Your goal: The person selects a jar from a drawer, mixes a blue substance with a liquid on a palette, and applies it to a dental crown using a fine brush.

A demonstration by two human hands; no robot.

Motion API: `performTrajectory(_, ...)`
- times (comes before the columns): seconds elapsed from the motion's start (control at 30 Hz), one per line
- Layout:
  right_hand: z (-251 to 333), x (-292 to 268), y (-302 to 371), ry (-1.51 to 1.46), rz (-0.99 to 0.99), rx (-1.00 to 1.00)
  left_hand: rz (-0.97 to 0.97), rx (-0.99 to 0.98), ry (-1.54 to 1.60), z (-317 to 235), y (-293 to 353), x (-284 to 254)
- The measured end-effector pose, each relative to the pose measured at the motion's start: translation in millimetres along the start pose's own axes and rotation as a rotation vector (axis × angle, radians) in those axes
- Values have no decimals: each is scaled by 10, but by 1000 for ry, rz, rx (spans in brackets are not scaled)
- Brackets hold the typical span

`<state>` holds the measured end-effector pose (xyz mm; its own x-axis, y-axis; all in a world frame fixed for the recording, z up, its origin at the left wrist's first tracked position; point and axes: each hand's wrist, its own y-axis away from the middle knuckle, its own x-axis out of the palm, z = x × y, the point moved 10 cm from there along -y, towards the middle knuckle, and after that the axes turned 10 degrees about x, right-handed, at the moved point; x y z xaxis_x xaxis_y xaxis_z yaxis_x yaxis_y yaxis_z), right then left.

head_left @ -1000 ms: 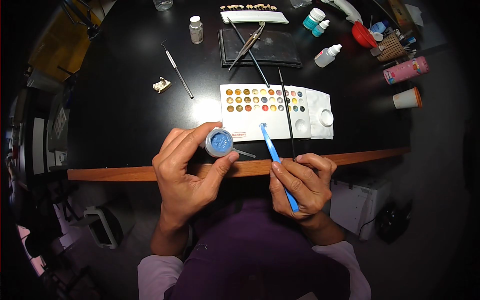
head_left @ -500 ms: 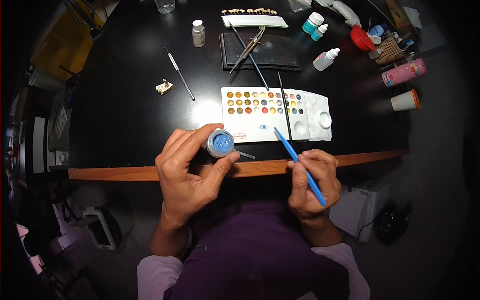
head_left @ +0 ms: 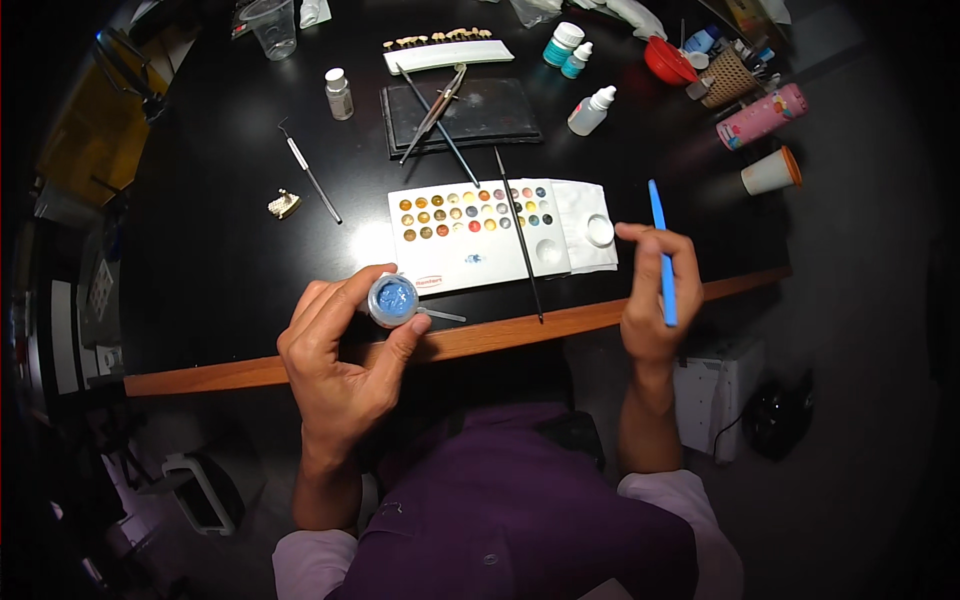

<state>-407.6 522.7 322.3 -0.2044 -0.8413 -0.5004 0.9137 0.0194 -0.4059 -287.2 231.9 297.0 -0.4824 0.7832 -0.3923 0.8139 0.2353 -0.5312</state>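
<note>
My left hand (head_left: pixel 345 345) grips a small clear jar (head_left: pixel 393 298) of blue paste by its rim, its open top facing up, above the table's front edge. A blue plastic spatula (head_left: pixel 663 260) is tucked in my right hand (head_left: pixel 662 280), pointing up and away. The fingertips of that hand reach to the right side of a round white lid (head_left: pixel 600 231); whether they touch it I cannot tell. The lid lies on a folded white tissue (head_left: pixel 592 262) beside a white palette (head_left: pixel 450 270) with rows of coloured wells and a blue smear (head_left: pixel 474 259). A thin dark brush (head_left: pixel 521 240) crosses the palette.
Behind the palette, tweezers (head_left: pixel 437 112) and another brush (head_left: pixel 450 148) rest on a black slab (head_left: pixel 500 110). A metal probe (head_left: pixel 315 180) and a tooth model (head_left: pixel 284 204) lie left. Dropper bottles (head_left: pixel 592 111), a pink bottle (head_left: pixel 762 117) and a paper cup (head_left: pixel 770 172) stand right.
My right hand has left the blue smear and moved right to the white lid, the spatula swinging upright in its grip. The jar stays in my left hand. The whole view has shifted.
</note>
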Motion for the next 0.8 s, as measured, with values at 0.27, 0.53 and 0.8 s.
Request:
performTrajectory(0.27,-35,147,-130,267,64,-49,-17,28,-19,3,-17,-4)
performTrajectory(0.53,467,196,-91,-66,129,-171,-42,104,-7,-44,-53,26)
performTrajectory(0.8,1434,1034,228,-70,609,-496,-80,89,5,-27,2,-76)
